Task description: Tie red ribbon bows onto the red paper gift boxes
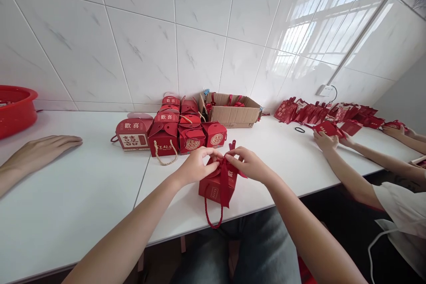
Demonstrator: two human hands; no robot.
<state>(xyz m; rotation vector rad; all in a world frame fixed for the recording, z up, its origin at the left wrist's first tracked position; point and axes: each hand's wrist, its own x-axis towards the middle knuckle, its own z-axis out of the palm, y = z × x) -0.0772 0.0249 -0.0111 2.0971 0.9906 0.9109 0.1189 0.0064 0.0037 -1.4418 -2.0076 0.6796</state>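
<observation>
Right in front of me a small red gift box [213, 188] stands near the table's front edge. A red ribbon [225, 186] is on its top, one tail hanging down the box's near side. My left hand [200, 166] pinches the ribbon at the top from the left. From the right, my right hand [249, 163] has its fingers closed on the ribbon, close to my left fingertips. A red rope handle [214, 222] droops off the box toward the table edge. The exact shape of the ribbon between my fingers is partly hidden.
Several finished-looking red boxes [164, 135] are grouped at the back, beside a cardboard box [233, 115] holding red ribbons. A red basin [16, 111] and another person's hand [53, 148] are at left. At right, co-workers' hands [326, 140] handle red boxes near a black ring [300, 130].
</observation>
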